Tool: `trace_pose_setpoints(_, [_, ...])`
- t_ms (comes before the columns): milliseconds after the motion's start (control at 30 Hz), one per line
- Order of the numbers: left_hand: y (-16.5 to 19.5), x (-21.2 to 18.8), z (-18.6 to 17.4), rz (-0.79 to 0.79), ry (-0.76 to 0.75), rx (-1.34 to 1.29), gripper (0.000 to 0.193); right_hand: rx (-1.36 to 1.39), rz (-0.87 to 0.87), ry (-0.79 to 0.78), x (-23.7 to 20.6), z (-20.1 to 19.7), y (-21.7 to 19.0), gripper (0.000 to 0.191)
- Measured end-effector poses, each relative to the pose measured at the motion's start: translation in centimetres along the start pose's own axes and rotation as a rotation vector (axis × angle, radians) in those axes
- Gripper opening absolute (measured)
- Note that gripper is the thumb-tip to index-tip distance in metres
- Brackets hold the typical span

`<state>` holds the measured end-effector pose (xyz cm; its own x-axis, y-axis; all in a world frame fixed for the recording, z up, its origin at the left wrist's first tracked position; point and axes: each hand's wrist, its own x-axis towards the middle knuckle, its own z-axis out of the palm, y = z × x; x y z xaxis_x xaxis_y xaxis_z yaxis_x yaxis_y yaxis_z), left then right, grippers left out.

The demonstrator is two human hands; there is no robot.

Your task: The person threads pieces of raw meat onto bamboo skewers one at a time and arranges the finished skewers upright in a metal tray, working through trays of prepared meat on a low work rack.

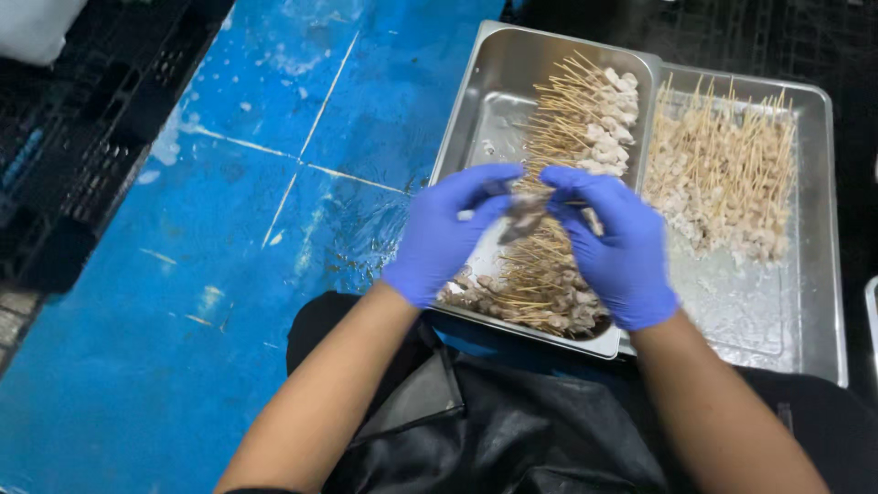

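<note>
Both my hands wear blue gloves and meet above a steel tray (485, 101). My left hand (448, 233) pinches one end of a dark piece of meat (521, 216), and my right hand (615, 247) grips the other end together with a thin wooden skewer. Below them the tray holds several skewers (572, 128) of pale meat laid in two rows, sticks pointing inward. A second, wider steel tray (814, 274) to the right carries another heap of skewers (722, 169) on its far half.
The trays rest on a wet blue floor (229, 229) with white lines. Black plastic crates (82, 137) stand at the left. My black apron (494, 421) fills the bottom of the view. Another tray edge (871, 316) shows at far right.
</note>
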<state>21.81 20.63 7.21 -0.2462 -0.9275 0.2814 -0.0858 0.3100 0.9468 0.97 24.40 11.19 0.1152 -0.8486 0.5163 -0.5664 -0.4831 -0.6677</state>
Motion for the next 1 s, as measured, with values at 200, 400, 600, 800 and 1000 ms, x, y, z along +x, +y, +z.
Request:
trace_pose_setpoints(200, [-6.3,-2.4,-4.1,-0.240,0.163,-0.197,0.023,0.258,0.333,0.130,-2.0,6.1,5.4,0.019])
trace_pose_setpoints(400, [-9.3,-4.1,-4.7,-0.381,0.104,0.164,0.021,0.332,0.422,0.164,-1.9,6.6,8.4,0.014])
trace_pose_setpoints(600, [-8.6,-3.9,-4.1,-0.366,-0.320,0.724,0.024,0.364,0.426,0.116,-2.3,7.2,7.6,0.015])
trace_pose_setpoints(800, [-7.3,-4.3,-4.0,-0.365,-0.654,1.014,0.035,0.367,0.437,0.035,-3.6,7.8,6.6,0.014])
trace_pose_setpoints(1000, [-5.3,-4.2,-4.9,-0.424,-0.525,0.976,0.035,0.305,0.373,-0.034,-4.3,9.3,6.0,0.013])
